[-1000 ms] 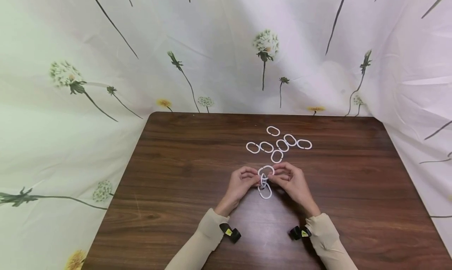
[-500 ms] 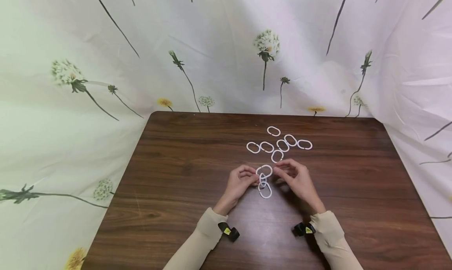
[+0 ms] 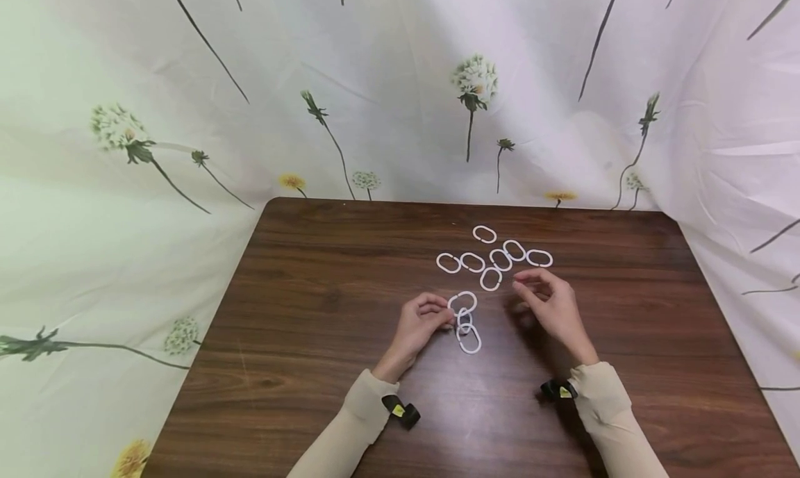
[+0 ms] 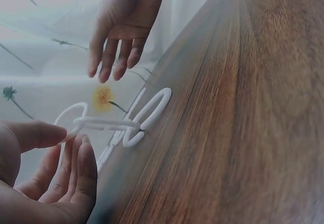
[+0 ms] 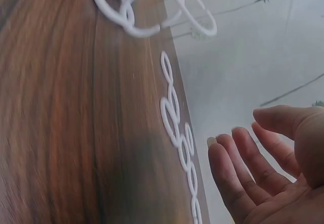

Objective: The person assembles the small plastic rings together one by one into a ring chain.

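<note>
My left hand [image 3: 420, 328] pinches the top link [image 3: 465, 292] of a short chain of white plastic rings between thumb and fingers. Through that ring passes a middle link [image 4: 104, 123], and a bottom link [image 3: 480, 340] hangs from it. In the left wrist view the bottom link [image 4: 164, 100] comes down at the table surface. My right hand [image 3: 553, 312] is off to the right of the chain, fingers loosely bent and apart, holding nothing. Its fingertips are just right of the nearest loose link [image 3: 482, 281]. The right wrist view also shows this hand [image 5: 273, 168] free of any ring.
Several loose white oval links lie beyond the hands, among them a separate one [image 3: 484, 242] at the back and one [image 3: 539, 265] at the right. They lie on a dark wooden table [image 3: 300, 367]. A flower-printed cloth [image 3: 387, 82] hangs behind its far edge.
My right hand has let go of the top link and moved right and slightly away from me. The left hand keeps its pinch, with the chain's top shifted slightly left.
</note>
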Available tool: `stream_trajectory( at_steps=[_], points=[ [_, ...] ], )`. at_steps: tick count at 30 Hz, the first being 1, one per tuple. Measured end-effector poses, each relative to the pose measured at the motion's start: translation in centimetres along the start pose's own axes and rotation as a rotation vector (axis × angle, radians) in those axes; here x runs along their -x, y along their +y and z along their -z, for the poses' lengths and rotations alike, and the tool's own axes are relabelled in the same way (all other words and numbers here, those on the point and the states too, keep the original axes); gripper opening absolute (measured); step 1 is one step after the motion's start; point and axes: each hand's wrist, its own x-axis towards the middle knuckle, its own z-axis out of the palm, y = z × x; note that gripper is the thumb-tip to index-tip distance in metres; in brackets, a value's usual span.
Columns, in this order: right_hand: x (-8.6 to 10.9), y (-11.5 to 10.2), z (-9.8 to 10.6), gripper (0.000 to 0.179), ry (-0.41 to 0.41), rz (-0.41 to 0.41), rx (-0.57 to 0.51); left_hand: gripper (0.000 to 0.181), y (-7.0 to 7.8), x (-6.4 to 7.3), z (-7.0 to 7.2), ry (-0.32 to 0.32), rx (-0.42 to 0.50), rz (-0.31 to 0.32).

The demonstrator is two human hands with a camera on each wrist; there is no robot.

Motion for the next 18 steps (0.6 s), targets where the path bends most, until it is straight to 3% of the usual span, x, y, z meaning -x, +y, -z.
stream_trajectory(
  at_steps=[7, 18],
  points=[
    [-0.9, 1.2, 1.5, 0.020, 0.069, -0.025, -0.021, 0.024, 0.3, 0.0, 0.2, 0.014, -0.012, 0.001],
    [-1.6, 3.4, 3.1, 0.026, 0.162, -0.039, 0.043, 0.022, 0.1, -0.1, 0.3, 0.022, -0.001, -0.007]
  ],
)
